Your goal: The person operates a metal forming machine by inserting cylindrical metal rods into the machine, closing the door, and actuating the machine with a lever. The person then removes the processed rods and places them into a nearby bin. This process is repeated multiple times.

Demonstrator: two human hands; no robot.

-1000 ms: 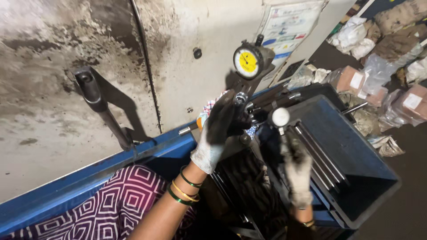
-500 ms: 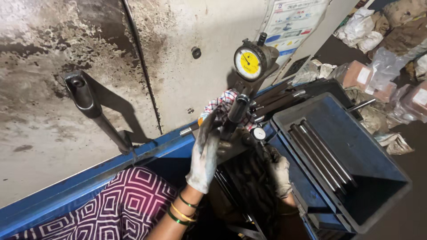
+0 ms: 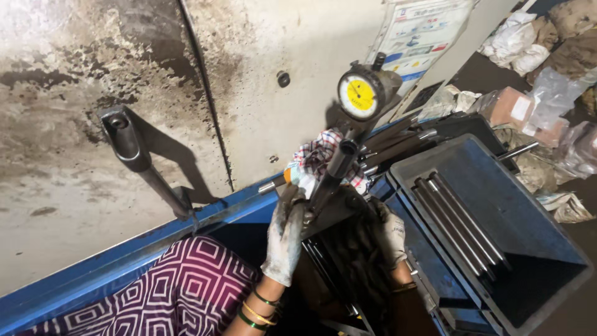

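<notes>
The dark gauge tube (image 3: 329,177) is clasped by the gloved left hand (image 3: 287,233); the right hand's (image 3: 390,231) grip cannot be told. A blue crate (image 3: 497,249) lies alongside.

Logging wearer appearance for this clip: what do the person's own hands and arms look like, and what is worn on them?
Both hands wear grimy, once-white work gloves: left hand, right hand. Green and gold bangles circle the left wrist; a thin gold bangle sits at the right. Forearms are bare, no sleeves.

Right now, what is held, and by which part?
The left hand grips the dark stem of the yellow dial gauge, well below the dial. The right hand sits lower; its hold cannot be told.
</notes>
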